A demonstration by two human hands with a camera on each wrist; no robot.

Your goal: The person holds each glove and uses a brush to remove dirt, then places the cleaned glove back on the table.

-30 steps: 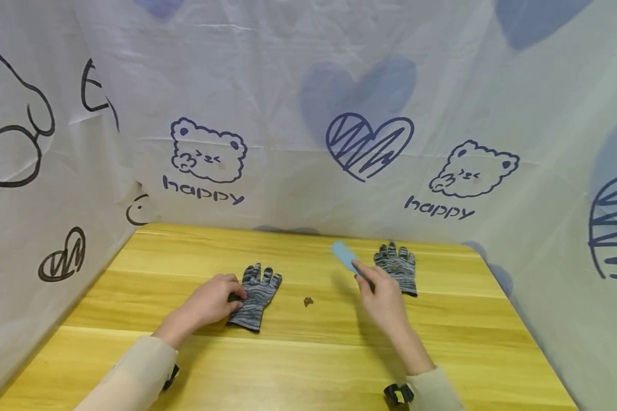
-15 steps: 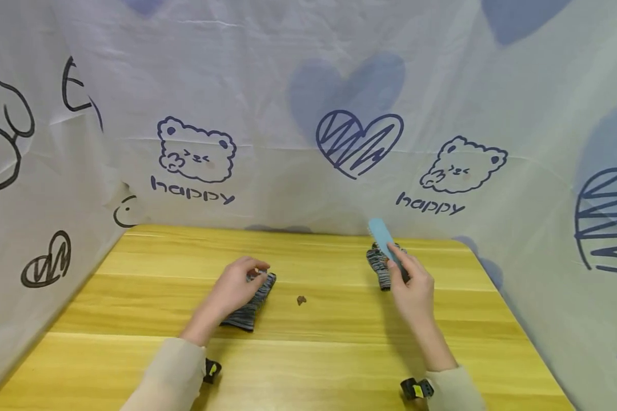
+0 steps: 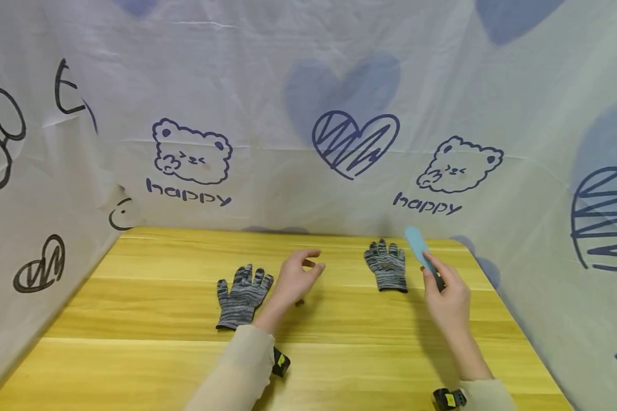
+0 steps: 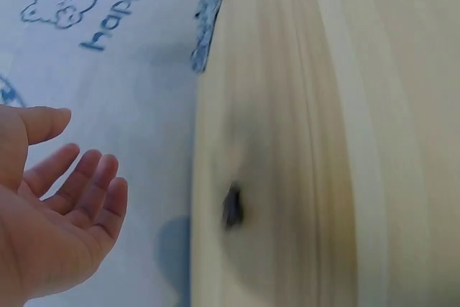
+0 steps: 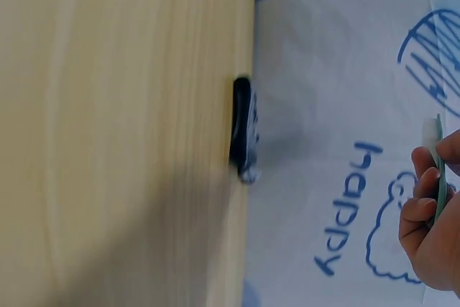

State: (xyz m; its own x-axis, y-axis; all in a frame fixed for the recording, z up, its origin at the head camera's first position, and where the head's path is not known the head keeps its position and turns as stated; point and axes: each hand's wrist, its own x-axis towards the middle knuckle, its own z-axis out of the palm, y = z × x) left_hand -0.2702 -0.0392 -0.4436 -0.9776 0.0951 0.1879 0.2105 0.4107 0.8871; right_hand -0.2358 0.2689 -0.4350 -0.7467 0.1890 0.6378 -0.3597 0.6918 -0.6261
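Observation:
My right hand (image 3: 448,297) holds a small light-blue brush (image 3: 416,242) above the table, to the right of the right-hand grey knitted glove (image 3: 391,271). In the right wrist view, pale bristles show on the brush (image 5: 440,170) beside the fingers. My left hand (image 3: 294,279) hovers over the middle of the table with loosely bent fingers and nothing in it. Beneath it lies a small brown lump (image 3: 300,302), partly hidden in the head view; it shows dark and blurred in the left wrist view. Another grey glove (image 3: 241,302) lies flat to the left, apart from the hand.
A small brownish spot (image 3: 385,265) shows on the right glove. The yellow wood-grain table (image 3: 149,285) ends against a white cloth backdrop (image 3: 267,188) printed with bears and hearts. A black device (image 3: 280,362) is strapped at the left wrist.
My left hand has lifted off the left glove and moved right, over the brown lump. My right hand has carried the brush rightward past the right glove. The head view has shifted slightly.

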